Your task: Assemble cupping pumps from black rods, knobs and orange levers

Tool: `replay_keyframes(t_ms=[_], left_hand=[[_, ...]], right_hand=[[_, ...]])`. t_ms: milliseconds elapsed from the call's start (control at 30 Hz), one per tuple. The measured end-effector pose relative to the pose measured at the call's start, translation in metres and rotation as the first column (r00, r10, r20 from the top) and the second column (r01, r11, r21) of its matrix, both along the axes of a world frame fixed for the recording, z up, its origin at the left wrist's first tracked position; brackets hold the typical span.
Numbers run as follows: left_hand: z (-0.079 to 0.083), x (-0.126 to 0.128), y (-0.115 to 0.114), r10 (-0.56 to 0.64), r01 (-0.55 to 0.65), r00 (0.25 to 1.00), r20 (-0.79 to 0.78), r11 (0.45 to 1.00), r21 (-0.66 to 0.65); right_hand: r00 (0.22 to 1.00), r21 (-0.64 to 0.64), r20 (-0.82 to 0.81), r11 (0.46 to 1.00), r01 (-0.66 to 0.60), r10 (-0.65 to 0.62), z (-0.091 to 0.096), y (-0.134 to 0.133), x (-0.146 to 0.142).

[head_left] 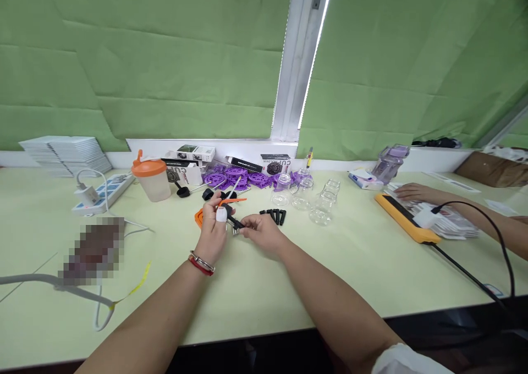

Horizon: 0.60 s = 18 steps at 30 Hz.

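My left hand (pixel 212 226) is closed around a small assembly with an orange strip (pixel 238 200) and a thin metal rod (pixel 235 186). A white cover (pixel 221 214) sits at its thumb. Between both hands runs a short black rod-shaped piece (pixel 236 221), its far end pinched by the fingertips of my right hand (pixel 263 232). An orange part (pixel 198 218) shows beside my left hand, partly hidden by it. Several black cylindrical pieces (pixel 277 216) lie just beyond my right hand. How the held parts join is too small to tell.
Behind are purple plastic parts (pixel 235 176), a cup holder box (pixel 275 165) and clear plastic bottles (pixel 320 212). Left stand an orange-lidded cup (pixel 152 179), a power strip (pixel 103 194) and cables. Right lies an orange power strip (pixel 406 220), near another person's hand (pixel 414 192).
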State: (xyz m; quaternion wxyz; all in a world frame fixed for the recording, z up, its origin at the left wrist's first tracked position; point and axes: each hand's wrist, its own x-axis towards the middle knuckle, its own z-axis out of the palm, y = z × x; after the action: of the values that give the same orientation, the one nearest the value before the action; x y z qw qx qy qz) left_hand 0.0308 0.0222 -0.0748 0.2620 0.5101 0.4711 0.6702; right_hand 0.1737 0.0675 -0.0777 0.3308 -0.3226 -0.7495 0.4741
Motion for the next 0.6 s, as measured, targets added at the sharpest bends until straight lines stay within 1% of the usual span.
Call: replay_keyframes(t_ms=[67,167,233,333,400,500,600], left_hand=[[0.003,0.0,-0.001,-0.004,0.005,1.0,-0.031,0.999,0.04],[0.005,-0.003,-0.001,0.06,-0.05,0.993,-0.103,0.994,0.097],[0.005,-0.005,0.0,0.083,-0.067,0.989,-0.123,0.989,0.129],[0.005,-0.009,0.001,0.058,-0.034,0.983,-0.175,0.99,0.139],[0.007,-0.011,0.001,0.055,-0.023,0.971,-0.231,0.99,0.14],[0.011,-0.013,-0.001,0.083,-0.045,0.938,-0.335,0.992,0.121],[0.015,-0.016,-0.003,0.157,-0.116,0.856,-0.492,0.987,0.113]], right_hand=[[0.999,-0.048,-0.045,0.999,0.003,-0.005,0.001,-0.003,-0.004],[0.994,-0.128,-0.111,0.992,-0.001,-0.013,0.002,-0.007,-0.007],[0.991,-0.189,-0.135,0.982,-0.017,-0.008,0.003,-0.009,-0.009],[0.989,-0.271,-0.146,0.962,-0.043,0.003,0.005,-0.011,-0.01],[0.985,-0.303,-0.171,0.951,-0.056,0.004,0.005,-0.012,-0.01],[0.971,-0.324,-0.239,0.943,-0.078,-0.002,0.006,-0.013,-0.01],[0.951,-0.339,-0.308,0.932,-0.128,0.019,0.007,-0.014,-0.009]])
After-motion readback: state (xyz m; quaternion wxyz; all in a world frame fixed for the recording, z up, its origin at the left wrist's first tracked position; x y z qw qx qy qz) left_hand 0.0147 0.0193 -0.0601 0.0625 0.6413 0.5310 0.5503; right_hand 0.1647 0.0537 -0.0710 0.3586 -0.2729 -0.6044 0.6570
